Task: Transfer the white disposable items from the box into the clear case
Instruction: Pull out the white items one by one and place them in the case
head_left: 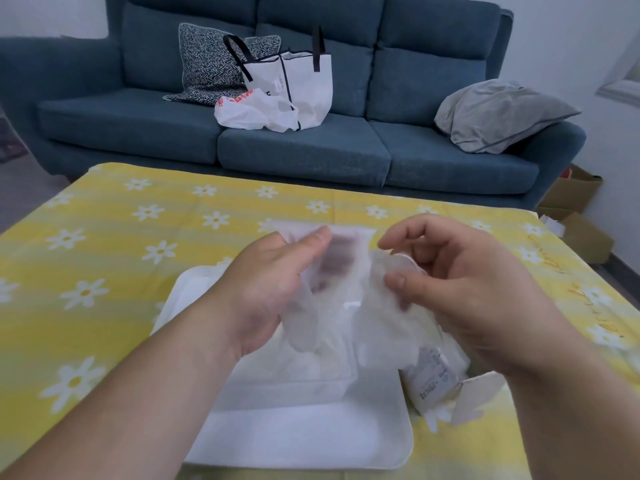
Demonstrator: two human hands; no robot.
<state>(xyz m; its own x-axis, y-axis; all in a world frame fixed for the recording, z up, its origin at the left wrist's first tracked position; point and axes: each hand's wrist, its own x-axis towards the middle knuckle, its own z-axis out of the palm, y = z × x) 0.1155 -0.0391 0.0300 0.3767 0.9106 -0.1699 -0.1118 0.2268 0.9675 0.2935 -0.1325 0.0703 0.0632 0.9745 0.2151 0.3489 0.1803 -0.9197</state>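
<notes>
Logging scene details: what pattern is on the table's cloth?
Yellow tablecloth with white daisies, clearest in the head view.

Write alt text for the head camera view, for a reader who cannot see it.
Two bare hands, left hand and right hand, hold thin white disposable items above a clear case on a white tray. An opened box lies right of the case on a yellow daisy tablecloth, with a blue sofa behind.
</notes>
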